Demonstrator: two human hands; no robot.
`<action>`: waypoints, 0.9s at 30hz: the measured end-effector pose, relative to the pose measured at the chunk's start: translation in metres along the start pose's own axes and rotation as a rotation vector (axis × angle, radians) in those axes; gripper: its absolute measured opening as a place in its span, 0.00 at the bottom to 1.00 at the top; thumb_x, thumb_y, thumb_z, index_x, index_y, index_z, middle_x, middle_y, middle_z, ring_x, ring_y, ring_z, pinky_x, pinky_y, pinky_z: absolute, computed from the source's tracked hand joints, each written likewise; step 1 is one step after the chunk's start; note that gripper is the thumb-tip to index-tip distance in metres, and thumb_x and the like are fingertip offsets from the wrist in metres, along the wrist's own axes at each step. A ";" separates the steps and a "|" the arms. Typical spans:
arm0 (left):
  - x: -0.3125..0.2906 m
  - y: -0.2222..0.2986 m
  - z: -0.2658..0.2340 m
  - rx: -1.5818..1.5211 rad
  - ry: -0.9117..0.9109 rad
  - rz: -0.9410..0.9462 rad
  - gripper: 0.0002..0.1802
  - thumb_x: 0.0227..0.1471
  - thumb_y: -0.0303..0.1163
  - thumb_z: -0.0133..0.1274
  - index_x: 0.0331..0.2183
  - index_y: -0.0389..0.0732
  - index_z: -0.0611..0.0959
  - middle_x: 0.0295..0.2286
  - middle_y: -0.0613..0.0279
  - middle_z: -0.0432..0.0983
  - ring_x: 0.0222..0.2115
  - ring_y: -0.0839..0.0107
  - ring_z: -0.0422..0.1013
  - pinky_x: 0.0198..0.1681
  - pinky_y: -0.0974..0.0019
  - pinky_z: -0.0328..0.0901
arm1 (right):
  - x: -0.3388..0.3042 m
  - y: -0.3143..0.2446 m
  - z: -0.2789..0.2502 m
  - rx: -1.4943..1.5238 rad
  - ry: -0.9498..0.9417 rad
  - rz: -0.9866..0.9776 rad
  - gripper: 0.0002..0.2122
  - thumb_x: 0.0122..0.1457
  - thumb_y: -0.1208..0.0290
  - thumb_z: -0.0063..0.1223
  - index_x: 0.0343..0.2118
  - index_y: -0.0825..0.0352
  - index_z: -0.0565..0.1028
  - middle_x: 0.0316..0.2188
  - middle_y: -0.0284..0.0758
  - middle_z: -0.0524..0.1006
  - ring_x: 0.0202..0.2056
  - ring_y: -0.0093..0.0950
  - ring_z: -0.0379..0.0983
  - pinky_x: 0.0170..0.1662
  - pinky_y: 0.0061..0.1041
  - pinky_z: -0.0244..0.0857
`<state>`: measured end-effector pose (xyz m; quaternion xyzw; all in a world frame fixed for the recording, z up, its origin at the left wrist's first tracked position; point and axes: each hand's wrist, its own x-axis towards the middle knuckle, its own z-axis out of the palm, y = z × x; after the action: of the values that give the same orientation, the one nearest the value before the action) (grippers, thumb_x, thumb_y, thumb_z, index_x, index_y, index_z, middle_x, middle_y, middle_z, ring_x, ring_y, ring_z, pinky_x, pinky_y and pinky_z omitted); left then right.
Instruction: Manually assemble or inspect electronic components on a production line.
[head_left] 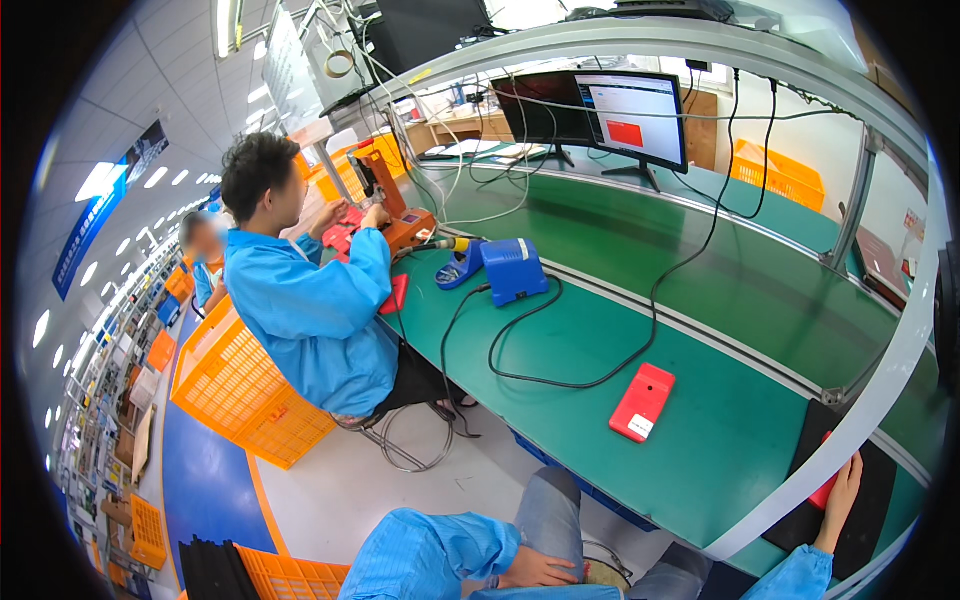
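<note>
Head view: our right hand (843,487) reaches up onto the black mat (872,505) at the right end of the counter (700,420), fingers laid on a small red part (824,492). A grey frame post crosses in front of it, so most of the part is hidden; we can't tell whether the grip is closed on it or just resting on top. The mat probably serves as a work pad, which would explain the part sitting there rather than on bare green.

Our left hand (535,570) rests on our lap, loosely curled, holding nothing, well apart from the counter.

A second red case (642,401) lies flat on the green surface, left of the mat, near the front edge, within reach. A black cable loops past it back to a blue soldering station (513,269) further along.

Beyond that, a co-worker (310,300) in a blue coat sits at an orange fixture (385,195), both hands at it. Orange crates (240,390) sit behind their stool. A monitor (632,115) stands on the rear counter.
</note>
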<state>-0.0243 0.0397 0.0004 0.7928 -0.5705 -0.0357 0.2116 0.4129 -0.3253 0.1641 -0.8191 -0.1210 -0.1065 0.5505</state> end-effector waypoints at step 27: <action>-0.001 0.002 -0.003 0.022 -0.034 -0.023 0.68 0.16 0.64 0.60 0.53 0.24 0.61 0.55 0.36 0.51 0.61 0.43 0.40 0.62 0.41 0.32 | 0.000 0.002 0.000 -0.036 -0.009 -0.048 0.19 0.65 0.63 0.39 0.53 0.71 0.66 0.49 0.36 0.70 0.49 0.26 0.67 0.53 0.24 0.58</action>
<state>-0.0251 0.0408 0.0032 0.8009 -0.5651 -0.0456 0.1928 0.4134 -0.3258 0.1623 -0.8262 -0.1411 -0.1181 0.5324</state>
